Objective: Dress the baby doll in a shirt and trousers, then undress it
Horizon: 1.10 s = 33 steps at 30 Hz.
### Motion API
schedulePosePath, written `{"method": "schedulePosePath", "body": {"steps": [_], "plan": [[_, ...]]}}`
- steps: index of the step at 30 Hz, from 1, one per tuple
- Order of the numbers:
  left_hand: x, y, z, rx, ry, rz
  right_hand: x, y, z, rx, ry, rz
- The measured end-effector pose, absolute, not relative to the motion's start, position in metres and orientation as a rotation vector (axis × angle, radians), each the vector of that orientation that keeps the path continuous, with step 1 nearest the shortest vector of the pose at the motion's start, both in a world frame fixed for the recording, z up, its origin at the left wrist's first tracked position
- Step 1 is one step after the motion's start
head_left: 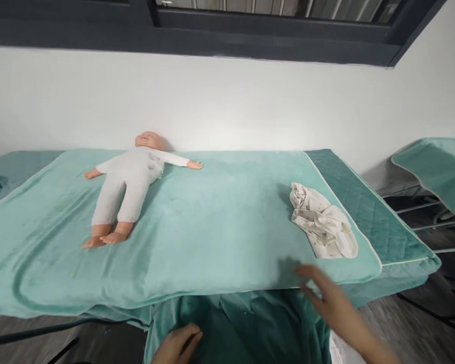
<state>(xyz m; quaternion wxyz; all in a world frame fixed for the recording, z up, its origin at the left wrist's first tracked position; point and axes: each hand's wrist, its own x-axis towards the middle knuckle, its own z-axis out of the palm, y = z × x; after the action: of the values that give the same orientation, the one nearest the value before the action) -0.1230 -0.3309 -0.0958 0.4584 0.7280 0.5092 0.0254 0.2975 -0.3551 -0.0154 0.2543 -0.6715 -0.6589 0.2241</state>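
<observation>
A baby doll [131,184] in a pale grey one-piece lies on its back on a light teal blanket [220,227], head toward the wall. A crumpled white patterned garment [322,222] lies on the blanket's right part. My right hand [328,298] reaches forward at the blanket's front edge, fingers stretched out, holding nothing, below the garment. My left hand [178,344] rests at the bottom of the view on dark teal cloth [246,323] that hangs off the front; its fingers are curled and partly cut off by the frame edge.
The blanket covers a quilted teal pad [367,212] on a table against a white wall [227,101] under a dark window frame. A second teal-covered surface [436,167] with metal rails stands at the right. Dark floor shows below.
</observation>
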Motion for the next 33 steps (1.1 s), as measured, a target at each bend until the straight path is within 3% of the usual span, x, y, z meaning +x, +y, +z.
{"method": "schedulePosePath", "body": {"steps": [4,7,11,16,23,29,33], "plan": [[-0.087,-0.316,-0.086,1.918,1.208,0.185,0.351,-0.297,0.004,-1.855,-1.774,-0.212],[-0.056,-0.298,-0.066,2.023,1.069,0.347,0.377,-0.256,0.005,-2.023,-1.73,-0.404],[-0.018,-0.258,-0.032,1.969,0.989,0.682,0.388,-0.219,0.002,-2.198,-1.592,-0.22],[0.028,-0.2,-0.014,1.4,0.958,0.834,0.381,-0.203,0.02,-2.164,-1.375,0.007],[0.074,-0.144,-0.019,1.104,0.675,0.98,0.313,-0.187,0.068,-1.616,-1.263,0.499],[0.072,-0.136,-0.023,0.891,0.625,1.353,0.248,-0.157,0.068,-1.214,-0.929,1.144],[0.068,-0.132,-0.026,0.731,0.608,1.339,0.24,-0.141,0.049,-1.268,-0.791,1.106]]}}
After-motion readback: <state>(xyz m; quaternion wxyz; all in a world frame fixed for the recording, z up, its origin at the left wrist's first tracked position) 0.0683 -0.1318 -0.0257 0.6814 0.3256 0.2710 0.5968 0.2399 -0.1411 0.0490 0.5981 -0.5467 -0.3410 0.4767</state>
